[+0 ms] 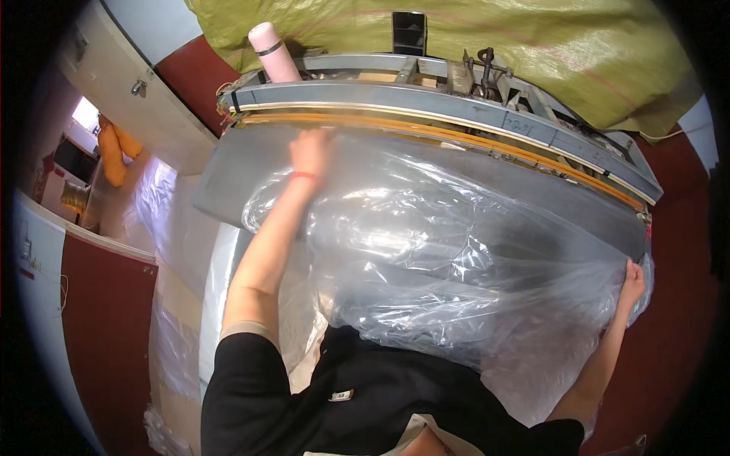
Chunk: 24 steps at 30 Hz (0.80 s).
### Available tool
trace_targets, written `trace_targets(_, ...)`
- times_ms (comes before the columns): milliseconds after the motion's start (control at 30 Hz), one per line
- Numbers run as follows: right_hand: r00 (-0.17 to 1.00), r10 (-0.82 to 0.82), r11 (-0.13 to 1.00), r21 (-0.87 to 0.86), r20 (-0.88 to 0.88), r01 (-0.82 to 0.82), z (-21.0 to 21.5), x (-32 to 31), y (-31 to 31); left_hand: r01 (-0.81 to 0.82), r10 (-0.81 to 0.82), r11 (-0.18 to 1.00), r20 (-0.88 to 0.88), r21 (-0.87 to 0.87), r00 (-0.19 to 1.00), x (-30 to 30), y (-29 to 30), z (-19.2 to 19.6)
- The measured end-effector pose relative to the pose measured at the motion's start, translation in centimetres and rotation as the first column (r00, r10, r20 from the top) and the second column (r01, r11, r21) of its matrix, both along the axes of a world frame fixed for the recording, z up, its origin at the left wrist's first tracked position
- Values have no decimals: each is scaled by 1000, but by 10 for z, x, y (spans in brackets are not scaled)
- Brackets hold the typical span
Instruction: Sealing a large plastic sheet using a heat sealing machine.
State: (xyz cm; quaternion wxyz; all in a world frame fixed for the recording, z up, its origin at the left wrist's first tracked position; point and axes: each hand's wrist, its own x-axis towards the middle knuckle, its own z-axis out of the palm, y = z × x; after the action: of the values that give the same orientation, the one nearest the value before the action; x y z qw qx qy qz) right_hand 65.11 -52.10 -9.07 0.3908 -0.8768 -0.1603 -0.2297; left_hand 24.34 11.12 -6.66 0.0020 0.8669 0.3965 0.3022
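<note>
A wide sheet of clear plastic film [395, 235] lies in shiny wrinkles over a grey work surface [228, 171] and hangs down toward my body. My left hand [312, 152], with a red band at the wrist, is over the film's far left part, close to the machine's orange strip [365, 121]. Motion smears its fingers, so whether they grip the film is unclear. Out at the right end, my right hand [633, 285] pinches the film's edge, and folds run from there toward the middle.
Beyond the surface runs a long grey metal machine frame [456, 102]. On it stand a pink bottle [274, 53] and, farther back, a dark phone [409, 34] against a yellow-green woven sheet [532, 45]. A door [144, 91] stands at the left, with more plastic film [175, 349] on the floor.
</note>
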Motion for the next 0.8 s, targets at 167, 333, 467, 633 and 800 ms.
trace_targets(167,961,118,873,488,-249,19,-33,72,-31,4,86,977,417,-211,905,20,22,-19)
trace_targets(333,999,22,912,408,27,-31,-30,85,81,33,103,985,726,-170,679,7,57,-28)
trace_targets(467,975,139,837,547,-174,-22,-3,70,155,57,244,932,738,-358,629,-2,69,-12)
trace_targets(633,990,-54,928,373,131,1,-8,82,171,37,199,955,728,-294,656,5,82,-21)
trace_targets(800,996,-64,891,446,-55,82,1,76,166,-4,311,919,719,-394,622,12,75,-14)
